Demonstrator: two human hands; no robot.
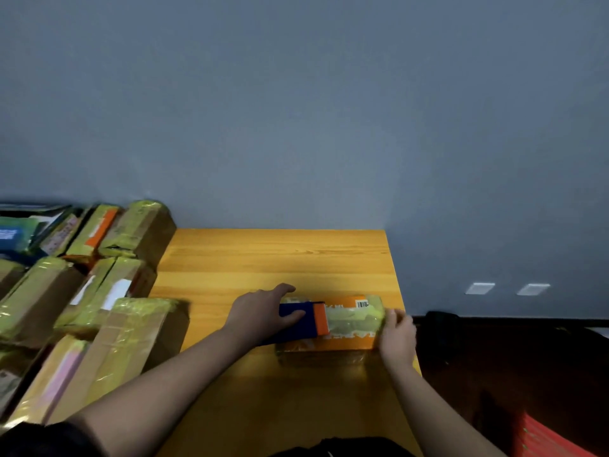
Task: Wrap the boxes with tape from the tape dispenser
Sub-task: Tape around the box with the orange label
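An orange box (333, 328) is seen lying flat on the wooden table (263, 258), near its right edge, already partly covered with yellowish clear tape. A blue and orange tape dispenser (306, 319) is laid on top of the box toward its left end, and it is gripped by the left hand (263, 313), whose thumb and fingers are curled round the blue body. The right end of the box is held by the right hand (397, 338), the fingers being bent over the taped corner (the thumb cannot be made out). To the left of the table a pile of taped parcels (99, 291) is stacked. Two white wall plates (507, 288) are fixed low on the grey-blue wall (296, 110).
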